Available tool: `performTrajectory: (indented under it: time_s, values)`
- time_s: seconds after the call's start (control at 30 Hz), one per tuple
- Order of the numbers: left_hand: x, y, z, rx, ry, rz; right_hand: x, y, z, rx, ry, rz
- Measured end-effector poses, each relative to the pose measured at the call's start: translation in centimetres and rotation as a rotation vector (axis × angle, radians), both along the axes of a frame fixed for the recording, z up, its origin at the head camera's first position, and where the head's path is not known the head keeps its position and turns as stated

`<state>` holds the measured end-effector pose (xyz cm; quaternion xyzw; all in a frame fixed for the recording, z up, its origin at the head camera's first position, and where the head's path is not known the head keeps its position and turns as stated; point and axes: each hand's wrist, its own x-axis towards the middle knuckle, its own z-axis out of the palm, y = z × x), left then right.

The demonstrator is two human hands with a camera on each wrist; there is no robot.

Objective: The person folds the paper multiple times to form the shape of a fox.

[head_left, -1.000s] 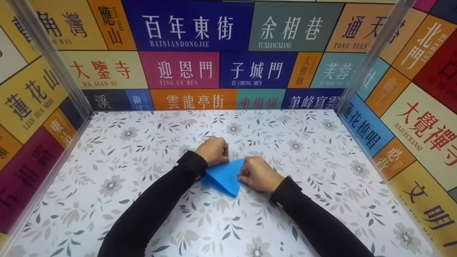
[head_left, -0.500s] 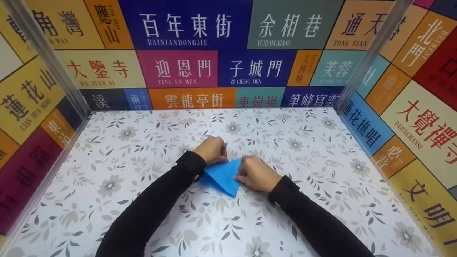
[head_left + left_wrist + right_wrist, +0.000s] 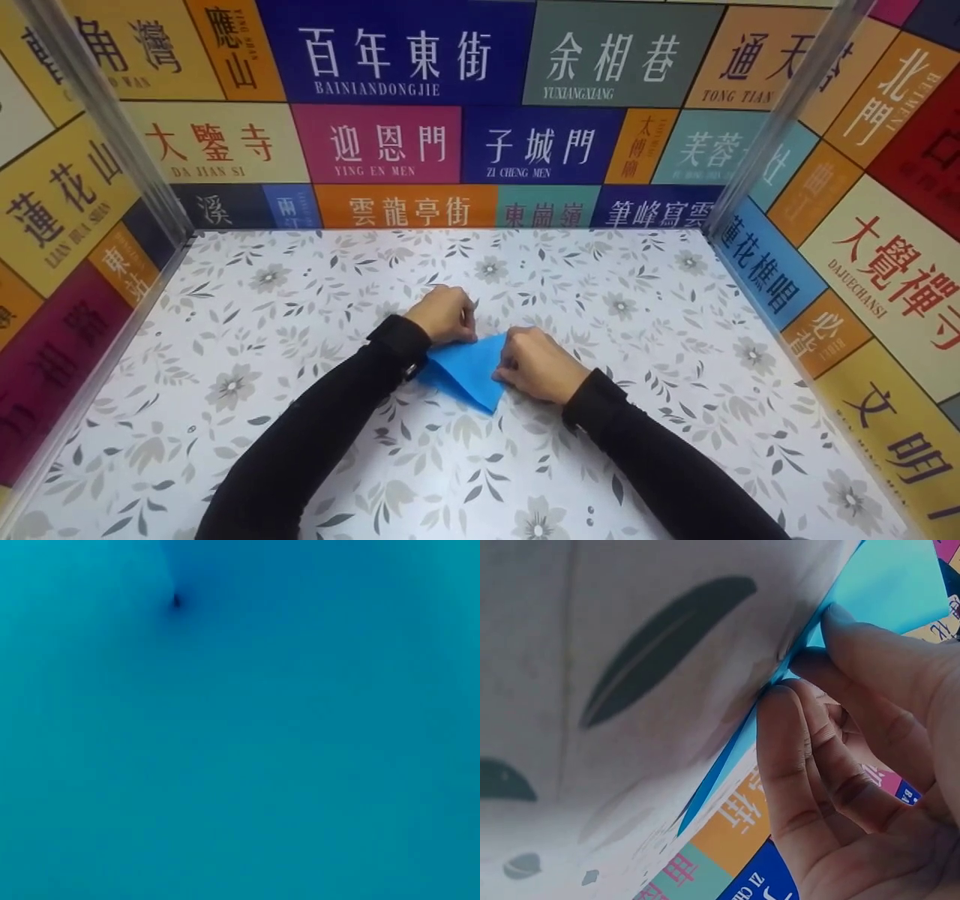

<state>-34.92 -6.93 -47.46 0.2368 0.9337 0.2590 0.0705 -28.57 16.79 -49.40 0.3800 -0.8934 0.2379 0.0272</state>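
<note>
A folded sheet of bright blue paper [image 3: 469,371] is on the patterned tabletop between the two hands, one corner pointing toward the person. My left hand [image 3: 444,315] is bent over the paper's far left edge and grips it there; its fingertips are mostly hidden. On the right side of the sheet, my right hand [image 3: 541,364] pinches the edge. The right wrist view shows the thumb and forefinger of the right hand [image 3: 870,742] meeting on the blue paper [image 3: 885,585] close to the table. Blue paper [image 3: 247,765] fills the whole left wrist view.
A white tabletop [image 3: 360,480] with grey leaves and flowers lies under everything. Upright panels [image 3: 375,146] with coloured name blocks enclose its back, left and right sides. Transparent posts [image 3: 142,142] stand at the back corners.
Both hands have shifted very slightly left with the paper. Their hold on it looks the same.
</note>
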Motion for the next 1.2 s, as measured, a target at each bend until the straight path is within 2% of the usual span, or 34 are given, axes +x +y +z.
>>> performTrajectory:
  time_s: [0.3,0.6,0.9,1.07,1.2]
  values:
    - [0.3,-0.6,-0.1,0.002,0.059,-0.010,-0.1,0.0,-0.2,0.005,0.032,-0.002]
    - [0.3,-1.3,0.2,-0.022,0.056,-0.010,-0.2,-0.4,0.0,0.027,0.006,-0.019]
    - [0.5,-2.2,-0.5,0.013,0.018,0.015,-0.1,-0.5,0.1,0.035,-0.007,-0.032]
    - [0.6,-2.7,-0.2,0.006,0.000,0.018,-0.2,-0.6,0.2,0.040,-0.040,-0.047]
    - [0.7,-3.3,-0.1,0.001,0.006,0.006,-0.2,-0.5,0.2,0.043,-0.028,-0.047]
